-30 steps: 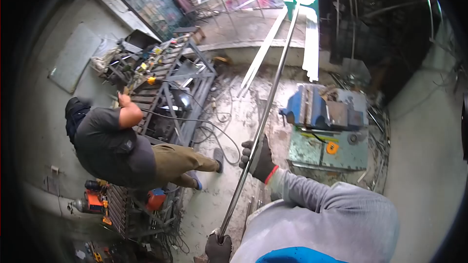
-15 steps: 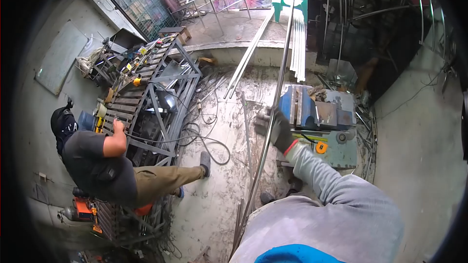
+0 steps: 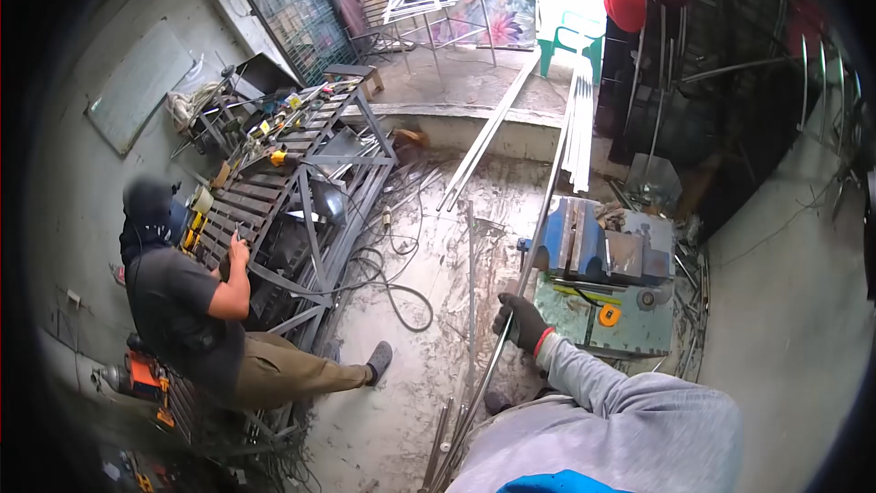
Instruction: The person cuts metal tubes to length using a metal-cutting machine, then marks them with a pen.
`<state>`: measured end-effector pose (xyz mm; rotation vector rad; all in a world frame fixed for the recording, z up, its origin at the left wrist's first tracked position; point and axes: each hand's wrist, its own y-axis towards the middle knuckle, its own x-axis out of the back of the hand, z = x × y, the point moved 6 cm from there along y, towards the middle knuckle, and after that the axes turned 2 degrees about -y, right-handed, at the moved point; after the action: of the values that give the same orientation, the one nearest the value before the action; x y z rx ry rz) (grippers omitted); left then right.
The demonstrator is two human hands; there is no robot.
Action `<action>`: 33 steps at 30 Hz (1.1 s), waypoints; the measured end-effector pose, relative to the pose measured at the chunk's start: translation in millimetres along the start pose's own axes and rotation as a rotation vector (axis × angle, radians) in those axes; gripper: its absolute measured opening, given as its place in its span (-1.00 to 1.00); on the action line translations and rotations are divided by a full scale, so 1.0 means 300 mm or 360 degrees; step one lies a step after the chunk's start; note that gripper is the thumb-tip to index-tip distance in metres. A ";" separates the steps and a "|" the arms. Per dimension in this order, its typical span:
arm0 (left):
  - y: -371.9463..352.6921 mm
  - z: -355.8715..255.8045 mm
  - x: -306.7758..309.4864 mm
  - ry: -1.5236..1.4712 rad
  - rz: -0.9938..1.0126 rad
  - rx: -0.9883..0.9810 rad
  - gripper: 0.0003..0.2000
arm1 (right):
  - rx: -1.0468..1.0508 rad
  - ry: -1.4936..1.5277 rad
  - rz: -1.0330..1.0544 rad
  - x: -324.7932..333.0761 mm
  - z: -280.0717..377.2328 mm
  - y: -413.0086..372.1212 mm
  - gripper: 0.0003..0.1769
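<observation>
My right hand (image 3: 522, 323), in a dark glove with a red cuff, is closed around a long shiny metal tube (image 3: 531, 267). The tube slants from the doorway step down past my body at the bottom. My left hand is out of view. Just right of the tube, a blue bench vise (image 3: 573, 236) sits on a green worn bench (image 3: 634, 310). An orange tape measure (image 3: 609, 315) lies on that bench, near my sleeve. Several other tube ends (image 3: 443, 434) show at the bottom, beside the held tube.
To the left, a person (image 3: 187, 297) works with both hands at a slatted metal workbench (image 3: 239, 205). A black cable (image 3: 401, 297) loops across the floor. White bars (image 3: 488, 132) lean on the doorway step (image 3: 438, 132), near a green chair (image 3: 575, 36).
My right hand has gone from spread fingers against the tube to a closed grip, lower down it. The view has shifted, and the person at left has raised their forearm slightly.
</observation>
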<state>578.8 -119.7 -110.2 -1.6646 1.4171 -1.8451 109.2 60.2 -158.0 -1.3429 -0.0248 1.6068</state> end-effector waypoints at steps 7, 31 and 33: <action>0.120 -0.412 0.179 -0.0012 -0.0761 -0.0625 -0.59 | 0.0382 0.0150 -0.0087 -0.128 0.311 0.183 -0.63; 0.431 -1.412 0.212 -0.0826 0.0148 -0.1257 -0.50 | -0.0883 0.0431 0.0844 -0.081 -0.378 -0.301 -0.29; 0.426 -1.380 0.198 -0.0702 0.0229 -0.1218 -0.47 | -0.0045 -0.0701 0.0888 -0.052 -0.317 -0.256 -0.34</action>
<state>150.1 -32.6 -115.3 -2.0354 2.0823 -0.7908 228.6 36.4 -139.3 -1.0390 0.0674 2.3600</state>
